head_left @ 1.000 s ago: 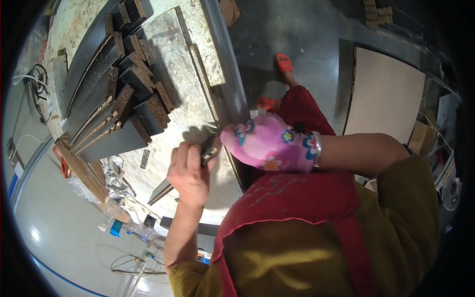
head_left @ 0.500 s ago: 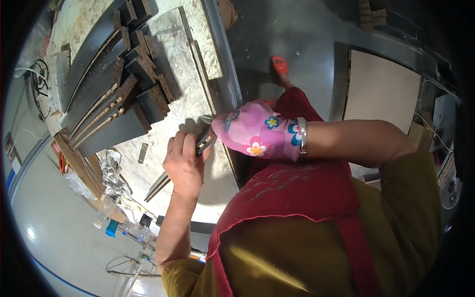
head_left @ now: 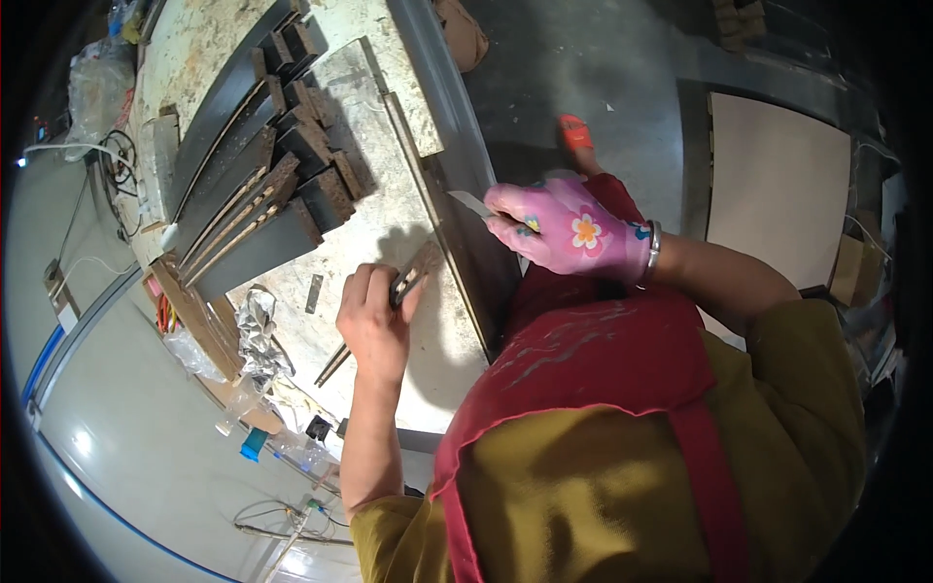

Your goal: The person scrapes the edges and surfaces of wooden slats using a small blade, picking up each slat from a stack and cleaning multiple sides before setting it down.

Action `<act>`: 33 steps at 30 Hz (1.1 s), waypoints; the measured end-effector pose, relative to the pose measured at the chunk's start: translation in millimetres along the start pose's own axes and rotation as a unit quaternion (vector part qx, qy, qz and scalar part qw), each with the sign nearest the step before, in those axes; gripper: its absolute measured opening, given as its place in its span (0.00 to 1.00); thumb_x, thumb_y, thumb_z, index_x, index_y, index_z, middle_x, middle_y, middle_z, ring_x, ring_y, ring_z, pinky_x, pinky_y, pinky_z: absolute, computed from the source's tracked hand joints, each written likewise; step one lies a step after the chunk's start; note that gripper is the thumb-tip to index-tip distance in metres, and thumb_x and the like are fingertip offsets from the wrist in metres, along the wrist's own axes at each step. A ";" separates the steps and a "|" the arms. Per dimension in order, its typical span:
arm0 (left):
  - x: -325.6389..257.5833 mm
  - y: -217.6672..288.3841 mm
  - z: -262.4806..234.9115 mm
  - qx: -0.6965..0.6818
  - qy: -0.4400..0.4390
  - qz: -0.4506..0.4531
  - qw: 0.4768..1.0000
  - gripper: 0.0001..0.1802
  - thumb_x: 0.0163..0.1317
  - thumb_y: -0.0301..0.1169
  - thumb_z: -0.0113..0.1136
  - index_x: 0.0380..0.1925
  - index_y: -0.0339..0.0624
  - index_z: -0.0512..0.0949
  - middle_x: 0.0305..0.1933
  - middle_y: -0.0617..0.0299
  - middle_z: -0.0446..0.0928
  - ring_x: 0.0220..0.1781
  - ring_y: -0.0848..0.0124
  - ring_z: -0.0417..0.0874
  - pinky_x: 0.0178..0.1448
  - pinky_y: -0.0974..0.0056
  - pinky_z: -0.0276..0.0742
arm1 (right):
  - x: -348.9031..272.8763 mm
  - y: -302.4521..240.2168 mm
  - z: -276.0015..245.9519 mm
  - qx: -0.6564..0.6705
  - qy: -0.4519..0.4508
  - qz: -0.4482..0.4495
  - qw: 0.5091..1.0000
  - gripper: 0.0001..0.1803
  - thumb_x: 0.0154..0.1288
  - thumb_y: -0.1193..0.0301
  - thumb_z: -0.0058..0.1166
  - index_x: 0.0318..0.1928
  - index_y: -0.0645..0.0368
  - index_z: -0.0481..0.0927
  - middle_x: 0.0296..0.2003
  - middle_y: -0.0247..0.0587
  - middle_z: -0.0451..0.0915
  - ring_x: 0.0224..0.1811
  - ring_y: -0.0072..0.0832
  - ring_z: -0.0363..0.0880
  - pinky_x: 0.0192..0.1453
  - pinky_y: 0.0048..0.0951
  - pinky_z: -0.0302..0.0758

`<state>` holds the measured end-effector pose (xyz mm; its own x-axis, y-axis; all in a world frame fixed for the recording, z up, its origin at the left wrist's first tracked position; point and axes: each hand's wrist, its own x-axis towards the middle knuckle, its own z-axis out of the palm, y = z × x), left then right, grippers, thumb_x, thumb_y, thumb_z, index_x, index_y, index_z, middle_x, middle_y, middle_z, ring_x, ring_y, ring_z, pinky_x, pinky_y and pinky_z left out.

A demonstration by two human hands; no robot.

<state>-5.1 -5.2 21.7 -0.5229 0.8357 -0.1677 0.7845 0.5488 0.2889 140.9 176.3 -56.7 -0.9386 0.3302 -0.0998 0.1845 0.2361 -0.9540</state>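
Note:
My left hand [head_left: 374, 316], bare, is closed around a narrow dark strip [head_left: 333, 365]. The strip's rough brown end [head_left: 418, 270] sticks out past the fingers, above the pale worktop [head_left: 437, 364]. My right hand [head_left: 573, 231] wears a pink glove with flowers and is closed on a thin, light-coloured blade [head_left: 468, 202]. The blade's handle is hidden in the glove. This hand is beyond the worktop's edge, apart from the strip. Several dark panels [head_left: 248, 255] with rough brown ends lie stacked left of my hands.
A small flat metal plate [head_left: 314, 293] and crumpled silver foil [head_left: 258, 335] lie left of my left hand. A long wooden strip [head_left: 442, 228] runs along the table edge. At the right stands a large pale board [head_left: 777, 185]. A foot in an orange sandal [head_left: 575, 129] is on the floor.
My right hand has drawn back to the right with the blade, away from the strip's end. My left hand keeps its hold. The whole view has shifted a little.

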 end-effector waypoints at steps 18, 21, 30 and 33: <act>-138.1 41.6 -62.9 0.007 0.031 -0.017 0.999 0.39 0.39 0.15 0.60 0.59 0.40 0.68 0.50 0.49 0.70 0.53 0.53 0.73 0.60 0.53 0.67 | -24.9 -61.6 11.3 0.205 -0.220 0.059 0.952 0.11 0.68 0.69 0.50 0.31 0.65 0.74 0.20 0.27 0.67 0.25 0.15 0.63 0.29 0.23 0.63; -149.7 40.9 -45.7 0.061 0.037 0.018 0.997 0.25 0.50 0.21 0.53 0.53 0.43 0.71 0.45 0.54 0.70 0.52 0.57 0.74 0.61 0.52 0.67 | -20.9 -46.6 28.0 0.195 -0.226 -0.013 0.954 0.12 0.67 0.69 0.52 0.32 0.66 0.74 0.23 0.29 0.69 0.27 0.14 0.64 0.31 0.21 0.63; -169.6 27.7 25.3 0.140 0.077 0.011 0.987 0.21 0.54 0.25 0.50 0.50 0.46 0.70 0.45 0.58 0.71 0.53 0.63 0.74 0.60 0.57 0.68 | -34.5 -23.5 35.1 0.270 -0.317 0.197 0.887 0.12 0.67 0.64 0.54 0.36 0.62 0.78 0.31 0.31 0.77 0.34 0.16 0.73 0.42 0.20 0.69; -172.8 35.4 20.8 0.149 0.062 -0.007 0.987 0.21 0.54 0.24 0.53 0.50 0.47 0.69 0.44 0.59 0.71 0.51 0.62 0.75 0.61 0.54 0.67 | -34.3 -23.1 31.3 0.266 -0.341 0.206 0.878 0.11 0.68 0.66 0.52 0.35 0.61 0.78 0.31 0.32 0.78 0.34 0.17 0.74 0.41 0.20 0.69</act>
<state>120.0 -129.8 41.2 -0.5573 0.8289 -0.0486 0.8300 0.5577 -0.0057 159.7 130.9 -40.0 -0.8139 -0.3788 -0.4405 0.5573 -0.2944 -0.7764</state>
